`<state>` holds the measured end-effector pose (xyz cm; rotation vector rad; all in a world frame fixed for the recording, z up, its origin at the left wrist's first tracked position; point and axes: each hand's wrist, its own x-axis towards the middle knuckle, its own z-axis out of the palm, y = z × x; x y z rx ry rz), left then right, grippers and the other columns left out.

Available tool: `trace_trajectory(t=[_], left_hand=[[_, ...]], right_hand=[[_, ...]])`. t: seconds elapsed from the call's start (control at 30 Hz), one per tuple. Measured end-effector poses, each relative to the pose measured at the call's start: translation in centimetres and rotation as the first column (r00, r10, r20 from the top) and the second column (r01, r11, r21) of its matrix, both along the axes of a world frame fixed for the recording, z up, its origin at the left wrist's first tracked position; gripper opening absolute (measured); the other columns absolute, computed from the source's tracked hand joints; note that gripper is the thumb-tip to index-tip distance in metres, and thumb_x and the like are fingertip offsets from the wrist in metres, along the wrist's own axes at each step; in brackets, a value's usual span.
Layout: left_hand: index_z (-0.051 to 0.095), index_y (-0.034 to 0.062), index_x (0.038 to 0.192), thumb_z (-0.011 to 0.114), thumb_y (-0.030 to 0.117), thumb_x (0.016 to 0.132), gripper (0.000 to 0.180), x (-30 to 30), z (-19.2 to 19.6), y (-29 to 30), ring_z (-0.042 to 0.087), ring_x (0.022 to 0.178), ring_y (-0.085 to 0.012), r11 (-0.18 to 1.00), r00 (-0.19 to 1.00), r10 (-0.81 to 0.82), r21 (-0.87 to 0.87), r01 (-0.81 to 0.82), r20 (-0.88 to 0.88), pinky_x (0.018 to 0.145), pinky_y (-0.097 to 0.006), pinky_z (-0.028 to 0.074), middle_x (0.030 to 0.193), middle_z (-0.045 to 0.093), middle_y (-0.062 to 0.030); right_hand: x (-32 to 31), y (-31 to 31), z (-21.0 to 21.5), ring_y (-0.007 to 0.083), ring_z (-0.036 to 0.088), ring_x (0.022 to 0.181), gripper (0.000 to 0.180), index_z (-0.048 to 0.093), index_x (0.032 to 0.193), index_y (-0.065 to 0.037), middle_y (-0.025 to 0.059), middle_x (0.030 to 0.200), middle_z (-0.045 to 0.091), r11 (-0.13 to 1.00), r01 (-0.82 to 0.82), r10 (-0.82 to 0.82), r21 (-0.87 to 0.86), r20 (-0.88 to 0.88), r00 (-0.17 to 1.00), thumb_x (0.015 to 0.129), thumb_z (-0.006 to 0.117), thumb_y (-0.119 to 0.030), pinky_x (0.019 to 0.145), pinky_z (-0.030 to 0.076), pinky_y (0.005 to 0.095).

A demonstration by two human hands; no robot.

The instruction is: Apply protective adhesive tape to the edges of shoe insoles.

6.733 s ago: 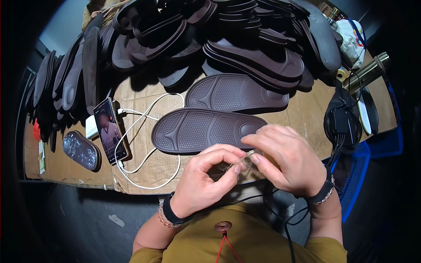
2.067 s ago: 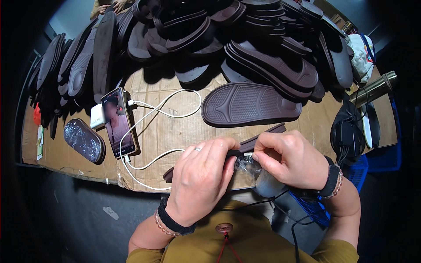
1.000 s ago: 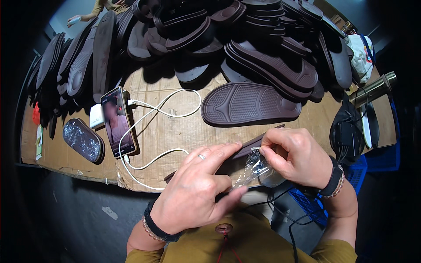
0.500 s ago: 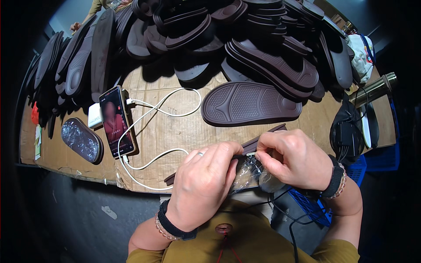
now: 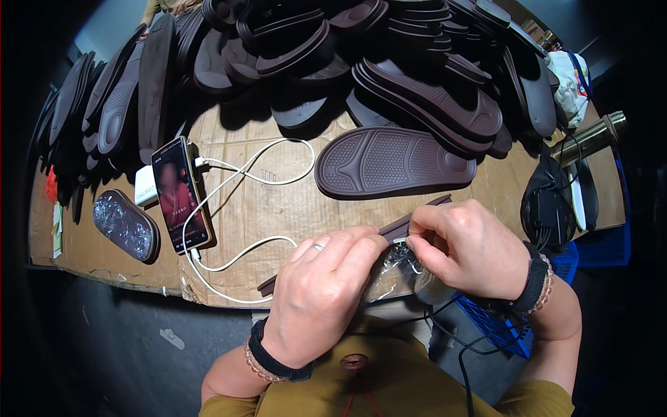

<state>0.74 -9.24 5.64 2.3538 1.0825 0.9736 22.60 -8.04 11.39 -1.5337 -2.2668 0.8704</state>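
A dark brown shoe sole (image 5: pixel 396 229) stands on its edge at the table's front, its two ends showing past my hands. My left hand (image 5: pixel 323 288) is closed around its near side, the fingers bent over the top. With thumb and forefinger pressed together, my right hand (image 5: pixel 472 247) pinches at the sole's edge, where a small pale bit shows beside clear plastic film (image 5: pixel 385 276). The film hangs crumpled between my hands. What exactly lies between the right fingertips is hidden. Just beyond, another brown sole (image 5: pixel 396 163) lies with its patterned face up.
Piled brown soles (image 5: pixel 424 97) span the back. At left lie a lit phone (image 5: pixel 182 194) with a white cable (image 5: pixel 243 260), a white block (image 5: pixel 145 185), and a film-covered sole (image 5: pixel 126 226). A black pouch (image 5: pixel 549 208) and metal cylinder (image 5: pixel 590 142) sit right; blue crates (image 5: pixel 497 330) stand below.
The whole view has shifted slightly. My left fingers have slid a little along the sole's edge, and the clear film has changed its folds. The right hand keeps its pinch.
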Motion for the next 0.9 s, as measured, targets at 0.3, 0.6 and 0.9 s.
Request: trace_trajectory(t=[0.3,0.6,0.9], left_hand=[[0.076,0.0071,0.114,0.074,-0.001,0.081,0.034,-0.40,0.37,-0.18,0.072,0.099,-0.0297,0.998,0.998,-0.056,-0.034,0.055,-0.029,0.083,-0.040,0.055,0.115,0.073,-0.0117],[0.076,0.0117,0.126,0.064,0.007,0.085,0.043,-0.71,0.74,-0.01,0.070,0.105,-0.0283,0.992,0.984,-0.130,-0.016,0.129,-0.124,0.086,-0.038,0.052,0.121,0.070,-0.0115],[0.075,0.0090,0.127,0.063,0.008,0.086,0.042,-0.89,0.71,-0.14,0.069,0.106,-0.0287,0.988,0.973,-0.153,-0.038,0.148,-0.171,0.087,-0.038,0.053,0.123,0.067,-0.0124]], right_hand=[[-0.02,0.11,0.23,0.0459,0.067,0.073,0.016,0.064,0.081,0.004,0.0265,0.071,0.065,1.000,-0.023,0.024,-0.005,0.051,0.998,0.092,0.063,-0.009,0.068,0.054,0.0518],[-0.03,0.22,0.38,0.0454,0.069,0.074,0.015,0.066,0.083,0.003,0.0262,0.073,0.066,0.999,-0.031,0.032,-0.019,0.084,0.996,0.090,0.064,-0.010,0.070,0.055,0.0525],[-0.11,0.02,0.19,0.0459,0.068,0.073,0.016,0.066,0.082,0.003,0.0266,0.072,0.065,0.999,-0.020,0.022,-0.025,0.081,0.996,0.091,0.064,-0.010,0.069,0.055,0.0525]])
